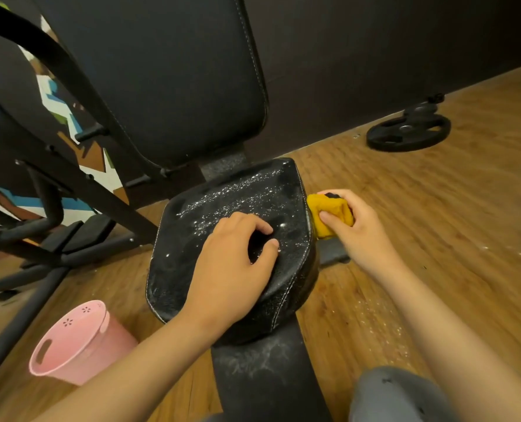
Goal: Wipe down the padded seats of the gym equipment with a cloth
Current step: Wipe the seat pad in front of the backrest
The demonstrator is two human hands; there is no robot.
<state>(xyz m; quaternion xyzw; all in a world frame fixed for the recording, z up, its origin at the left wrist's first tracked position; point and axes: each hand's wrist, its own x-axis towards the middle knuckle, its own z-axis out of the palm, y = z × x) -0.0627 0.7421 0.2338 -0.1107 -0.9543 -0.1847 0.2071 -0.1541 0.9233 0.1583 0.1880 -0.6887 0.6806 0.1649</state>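
One black seat pad (231, 193) under inspection, wet and speckled with white droplets across most of its top. Left hand (231, 263) set on the middle of the pad, fingers curled, tips down on the vinyl, nothing seen inside the curl; judged to be bracing. Right hand (356, 229) clenched round a bunched yellow cloth (329, 214), pressed against the pad's right edge, just beside the stitched seam. Step in hand judged as wiping of the right flank, with the top not yet cleared. Recommended: open the cloth out from its wad for a broader face; draw along the seam in overlapping passes, far end to near; turn to a drier side once soaked; lift the left hand away to reach the patch beneath it; finish round the near lip. Advisable to push the residue off to one side and not down onto the frame beam (262, 376), already streaked white. As to lie: sits with its long axis running from the near end, toward the person, up to the foot of the backrest (161, 71), slanted a little rightward in view; points its broad rounded end toward the person and its far end at the backrest. Also noted: pink bucket (79, 339) on the wooden floor (435, 239) left of the beam; weight plate (408, 132) well apart, far right.
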